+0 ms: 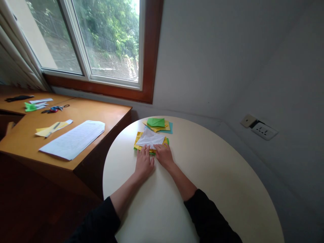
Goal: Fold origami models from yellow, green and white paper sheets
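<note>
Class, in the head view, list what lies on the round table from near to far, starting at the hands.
Left hand and right hand → white folded paper on the yellow sheets → green folded paper on the far stack.

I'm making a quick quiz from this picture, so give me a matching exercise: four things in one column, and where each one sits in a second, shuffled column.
Things:
1. White folded paper
2. Green folded paper
3. Scissors
4. Wall socket

Places:
A. On the wooden desk under the window
B. On the far paper pile on the round table
C. On the wall to the right of the table
D. On the near paper pile, at the fingertips of both hands

Pairs: 1-D, 2-B, 3-A, 4-C
</note>
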A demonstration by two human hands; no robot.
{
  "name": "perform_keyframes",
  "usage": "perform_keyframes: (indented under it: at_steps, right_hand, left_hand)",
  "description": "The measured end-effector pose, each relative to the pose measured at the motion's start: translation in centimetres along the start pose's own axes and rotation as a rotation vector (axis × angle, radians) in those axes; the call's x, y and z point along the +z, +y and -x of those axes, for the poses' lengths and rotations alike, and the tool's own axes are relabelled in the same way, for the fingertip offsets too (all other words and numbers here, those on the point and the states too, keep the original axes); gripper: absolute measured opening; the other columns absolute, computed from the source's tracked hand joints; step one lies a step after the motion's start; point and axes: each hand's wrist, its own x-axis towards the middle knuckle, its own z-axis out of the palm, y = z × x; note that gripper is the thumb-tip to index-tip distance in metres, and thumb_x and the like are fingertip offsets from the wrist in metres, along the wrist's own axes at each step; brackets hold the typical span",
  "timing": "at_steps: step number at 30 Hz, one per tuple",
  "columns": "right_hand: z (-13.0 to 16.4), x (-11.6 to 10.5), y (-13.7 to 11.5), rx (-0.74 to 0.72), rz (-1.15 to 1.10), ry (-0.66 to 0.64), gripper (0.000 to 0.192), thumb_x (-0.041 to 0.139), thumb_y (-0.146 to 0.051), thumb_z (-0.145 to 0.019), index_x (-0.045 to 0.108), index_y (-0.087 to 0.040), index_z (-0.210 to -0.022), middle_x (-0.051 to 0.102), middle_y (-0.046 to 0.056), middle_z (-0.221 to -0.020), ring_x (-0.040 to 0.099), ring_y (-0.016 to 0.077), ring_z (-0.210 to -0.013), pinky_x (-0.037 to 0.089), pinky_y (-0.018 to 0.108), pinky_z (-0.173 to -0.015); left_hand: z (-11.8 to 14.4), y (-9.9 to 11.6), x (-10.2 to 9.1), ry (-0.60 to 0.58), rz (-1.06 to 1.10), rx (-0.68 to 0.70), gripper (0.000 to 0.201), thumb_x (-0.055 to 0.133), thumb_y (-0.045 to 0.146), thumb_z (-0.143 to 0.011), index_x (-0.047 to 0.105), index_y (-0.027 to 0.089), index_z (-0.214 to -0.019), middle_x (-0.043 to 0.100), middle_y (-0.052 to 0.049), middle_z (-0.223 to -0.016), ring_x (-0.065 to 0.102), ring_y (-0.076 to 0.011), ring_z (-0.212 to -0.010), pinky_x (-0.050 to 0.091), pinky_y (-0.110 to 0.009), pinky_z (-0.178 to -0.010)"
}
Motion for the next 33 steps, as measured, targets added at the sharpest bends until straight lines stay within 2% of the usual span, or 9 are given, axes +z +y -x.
perform_keyframes:
  at_steps: [5,9,13,18,22,25,31,33]
  right_hand:
    - [-0.4,-1.0,0.8,0.099,-0.041,0.072,0.037,0.037,-0.012,-0.083,0.059,-0.018,-0.112,0.066,0.008,-0.108,0.058,0.0204,-0.102,0.035,0.037,-0.094]
    - [-0.3,-1.4,1.9,0.251,-0.131,0.215,0.040,0.035,-0.013,-0.082,0.060,-0.018,-0.113,0.064,0.007,-0.114,0.058,0.0206,-0.103,0.040,0.035,-0.091]
    - [0.3,-1.8,3.2,0.339,-0.258,0.403,0.041,0.031,-0.018,-0.084,0.060,-0.016,-0.113,0.064,0.008,-0.114,0.058,0.0200,-0.103,0.042,0.034,-0.091]
    - [1.6,-2.1,4.4,0.385,-0.275,0.584,0.040,0.031,-0.024,-0.085,0.063,-0.015,-0.107,0.066,0.010,-0.108,0.061,0.0205,-0.099,0.044,0.035,-0.089]
    - [2.6,-1.5,4.7,0.354,-0.230,0.611,0.038,0.033,-0.022,-0.084,0.065,-0.014,-0.102,0.067,0.010,-0.105,0.060,0.0213,-0.100,0.041,0.038,-0.092]
    - [2.9,-0.8,4.7,0.343,-0.249,0.590,0.037,0.034,-0.022,-0.084,0.066,-0.016,-0.100,0.067,0.010,-0.105,0.059,0.0210,-0.101,0.040,0.039,-0.094]
    - [3.2,-0.1,4.6,0.338,-0.345,0.530,0.039,0.032,-0.022,-0.085,0.065,-0.015,-0.105,0.066,0.011,-0.107,0.057,0.0204,-0.103,0.042,0.037,-0.095]
    - [3.2,0.1,4.6,0.321,-0.363,0.505,0.040,0.032,-0.022,-0.085,0.063,-0.014,-0.108,0.065,0.012,-0.109,0.056,0.0208,-0.106,0.040,0.039,-0.098]
  left_hand:
    - [-0.8,-0.7,-1.4,0.161,0.011,-0.051,0.044,0.040,0.026,-0.084,0.038,0.014,-0.126,0.033,-0.019,-0.134,0.026,-0.0306,-0.130,0.019,-0.053,-0.106]
    - [-1.7,-2.1,-2.3,0.240,0.005,-0.203,0.043,0.038,0.030,-0.086,0.044,0.011,-0.123,0.037,-0.020,-0.130,0.033,-0.0312,-0.124,0.028,-0.049,-0.103]
    - [-2.4,-3.6,-2.2,0.215,0.014,-0.342,0.043,0.039,0.034,-0.085,0.049,0.014,-0.121,0.051,-0.016,-0.117,0.044,-0.0302,-0.114,0.035,-0.046,-0.097]
    - [-2.7,-4.2,-1.7,0.123,-0.021,-0.335,0.038,0.037,0.034,-0.086,0.055,0.016,-0.114,0.059,-0.014,-0.117,0.048,-0.0279,-0.113,0.030,-0.047,-0.100]
    - [-2.6,-4.2,-1.7,0.086,-0.009,-0.368,0.034,0.033,0.032,-0.088,0.058,0.019,-0.107,0.060,-0.012,-0.117,0.047,-0.0267,-0.116,0.020,-0.055,-0.104]
    - [-2.5,-4.2,-1.9,0.070,0.012,-0.366,0.032,0.034,0.029,-0.087,0.059,0.020,-0.104,0.062,-0.011,-0.114,0.051,-0.0248,-0.111,0.018,-0.054,-0.104]
    - [-2.7,-4.3,-2.3,0.072,0.023,-0.379,0.030,0.043,0.030,-0.083,0.062,0.019,-0.105,0.065,-0.011,-0.110,0.056,-0.0239,-0.105,0.030,-0.041,-0.099]
    - [-2.7,-4.3,-2.3,0.085,0.044,-0.393,0.030,0.047,0.030,-0.081,0.062,0.019,-0.104,0.067,-0.010,-0.106,0.058,-0.0242,-0.103,0.033,-0.041,-0.096]
